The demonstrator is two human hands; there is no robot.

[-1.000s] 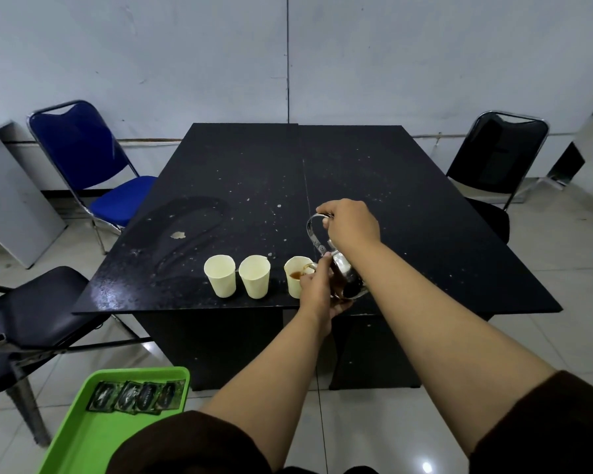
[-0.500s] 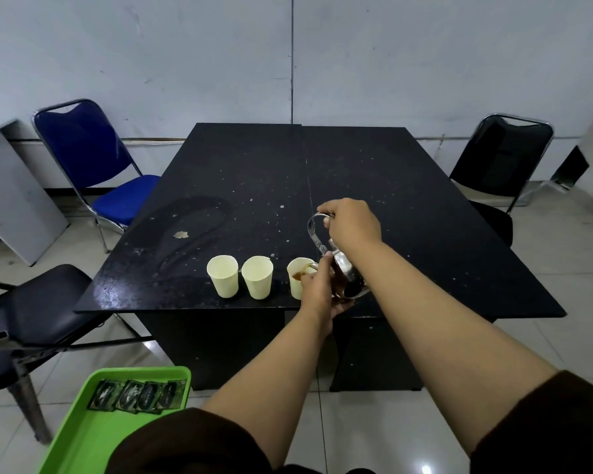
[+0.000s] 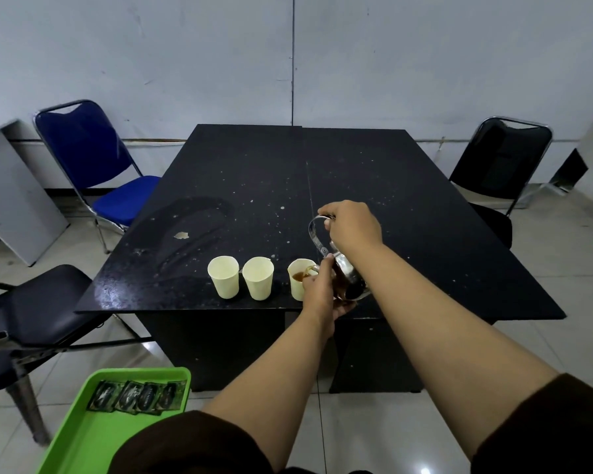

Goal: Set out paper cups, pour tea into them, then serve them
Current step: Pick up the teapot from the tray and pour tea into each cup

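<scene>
Three pale paper cups stand in a row near the front edge of the black table (image 3: 408, 206). The left cup (image 3: 223, 277) and middle cup (image 3: 258, 278) look dry inside. The right cup (image 3: 298, 278) holds brown tea. A steel teapot (image 3: 348, 280) is tilted over it, spout toward the cup. My right hand (image 3: 353, 225) grips the teapot's arched metal handle from above. My left hand (image 3: 322, 292) supports the teapot's body next to the right cup and hides part of that cup.
A green tray (image 3: 79, 436) with several dark sachets (image 3: 137, 396) lies at the lower left. A blue chair (image 3: 93, 165) and a dark chair (image 3: 31, 302) stand left of the table, and a black chair (image 3: 500, 162) stands to the right.
Both hands hold the same pose with the teapot tilted over the right cup. Only my head has shifted slightly.
</scene>
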